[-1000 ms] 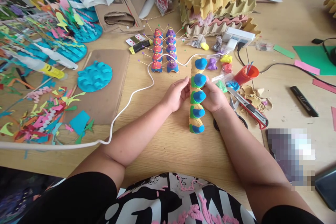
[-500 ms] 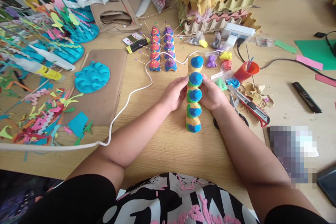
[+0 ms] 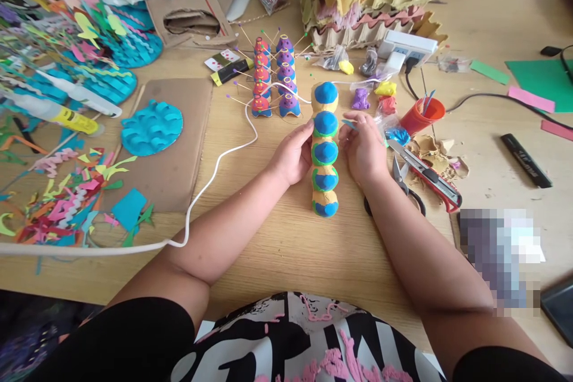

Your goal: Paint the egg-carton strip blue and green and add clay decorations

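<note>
An egg-carton strip [image 3: 325,154], its bumps capped with blue clay and edged in green, points away from me above the table. My left hand [image 3: 293,152] is closed on its left side, thumb near the second bump. Just right of the strip, my right hand [image 3: 364,149] is closed with a thin blue clay tool [image 3: 350,124] sticking out between thumb and fingers. The tool's other end is hidden in the palm. Beyond stand two finished-looking carton strips, one red [image 3: 262,80] and one purple [image 3: 286,74], with pins in their sides.
By my right forearm lie scissors [image 3: 400,176], a utility knife [image 3: 430,176] and an orange cup [image 3: 423,116]. Clay packets [image 3: 360,98] and a power strip [image 3: 409,46] sit behind. A white cable [image 3: 215,170] crosses left, near paper scraps [image 3: 67,209] and cardboard [image 3: 179,173].
My right hand has come off the strip's right side and now shows a blue clay tool in its fingers. The left hand keeps its hold; the strip sits slightly higher and leftward in view.
</note>
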Demonstrator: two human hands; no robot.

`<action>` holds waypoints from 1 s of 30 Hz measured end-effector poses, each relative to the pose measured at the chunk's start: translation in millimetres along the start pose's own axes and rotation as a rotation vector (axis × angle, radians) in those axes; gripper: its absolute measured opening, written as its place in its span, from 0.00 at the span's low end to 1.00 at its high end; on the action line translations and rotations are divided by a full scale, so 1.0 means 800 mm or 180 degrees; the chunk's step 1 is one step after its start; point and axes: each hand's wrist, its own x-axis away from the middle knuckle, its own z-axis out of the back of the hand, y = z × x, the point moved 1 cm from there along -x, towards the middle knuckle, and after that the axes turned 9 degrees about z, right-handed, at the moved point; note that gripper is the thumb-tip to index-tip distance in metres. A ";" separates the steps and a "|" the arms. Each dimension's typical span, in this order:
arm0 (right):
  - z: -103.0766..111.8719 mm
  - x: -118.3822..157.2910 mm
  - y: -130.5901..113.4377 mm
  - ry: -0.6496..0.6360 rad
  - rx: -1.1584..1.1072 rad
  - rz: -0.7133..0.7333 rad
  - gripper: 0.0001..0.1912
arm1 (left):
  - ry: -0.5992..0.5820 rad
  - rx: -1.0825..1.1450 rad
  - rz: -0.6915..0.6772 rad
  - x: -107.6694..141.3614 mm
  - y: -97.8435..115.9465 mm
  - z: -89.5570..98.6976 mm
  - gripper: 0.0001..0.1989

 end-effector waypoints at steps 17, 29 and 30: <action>-0.005 0.012 -0.020 -0.0948 0.0096 0.0066 0.18 | 0.0029 -0.0093 0.0249 -0.009 0.000 0.018 0.27; 0.002 0.009 -0.006 -0.0745 0.0283 -0.0008 0.21 | -0.0125 -0.0037 0.0067 -0.013 -0.002 0.014 0.23; 0.001 0.009 -0.007 -0.0694 0.0333 0.0035 0.22 | -0.0139 -0.0053 0.0086 -0.013 -0.002 0.015 0.23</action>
